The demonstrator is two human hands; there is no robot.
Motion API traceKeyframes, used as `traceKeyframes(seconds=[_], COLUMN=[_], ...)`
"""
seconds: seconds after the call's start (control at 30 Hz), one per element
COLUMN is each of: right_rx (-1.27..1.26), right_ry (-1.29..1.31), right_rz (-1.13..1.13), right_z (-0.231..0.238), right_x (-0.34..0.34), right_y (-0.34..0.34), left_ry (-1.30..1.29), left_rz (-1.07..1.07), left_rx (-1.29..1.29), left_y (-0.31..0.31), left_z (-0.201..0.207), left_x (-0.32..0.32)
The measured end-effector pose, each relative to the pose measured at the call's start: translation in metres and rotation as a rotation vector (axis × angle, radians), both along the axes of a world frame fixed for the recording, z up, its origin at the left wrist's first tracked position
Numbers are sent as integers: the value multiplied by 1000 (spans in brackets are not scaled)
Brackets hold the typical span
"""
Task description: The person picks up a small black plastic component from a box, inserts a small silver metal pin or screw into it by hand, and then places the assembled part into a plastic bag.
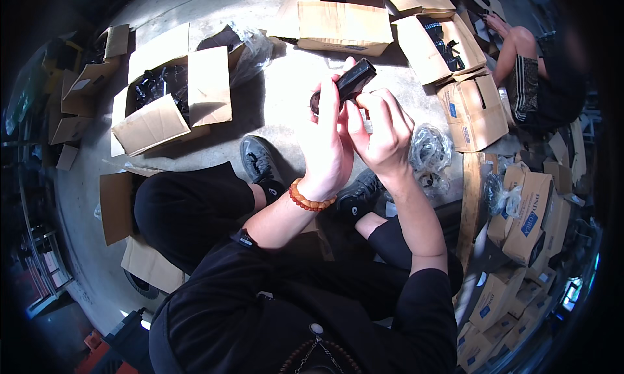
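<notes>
Held up in front of me is a glossy black plastic part [356,78], long and tilted, with an open squared end at the upper right. My left hand [330,130], with an orange bead bracelet at the wrist, is closed around its lower left end. The fingers of my right hand [385,128] are bent and pinched against the part's underside. What lies between those right fingertips is hidden, and bright light washes out some of the left fingers.
An open carton [153,124] of black parts stands at left, beside a clear plastic bag [253,52]. Other cartons [344,26] stand ahead. Right of them is a box with black pieces [445,46]. Crumpled clear plastic [430,150] lies by my shoe. Another person [523,68] sits at far right.
</notes>
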State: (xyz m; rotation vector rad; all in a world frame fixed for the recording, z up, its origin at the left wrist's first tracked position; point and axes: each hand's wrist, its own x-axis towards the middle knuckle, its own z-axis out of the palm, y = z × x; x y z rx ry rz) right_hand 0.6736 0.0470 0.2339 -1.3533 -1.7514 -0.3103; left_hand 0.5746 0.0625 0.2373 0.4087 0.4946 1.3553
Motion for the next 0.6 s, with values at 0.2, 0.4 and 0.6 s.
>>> traceKeyframes(seconds=[0.2, 0.4, 0.6], right_rx=[-11, -33, 13], right_ry=[62, 4, 6], right_rz=[-16, 14, 6], right_z=[-3, 0, -6], right_x=[-3, 1, -1], right_y=[-1, -1, 1], left_ry=[44, 96, 65], left_rz=[4, 56, 13], left_rx=[-8, 1, 56], left_y=[2, 2, 3], left_z=[-8, 3, 8], left_x=[-2, 4, 2])
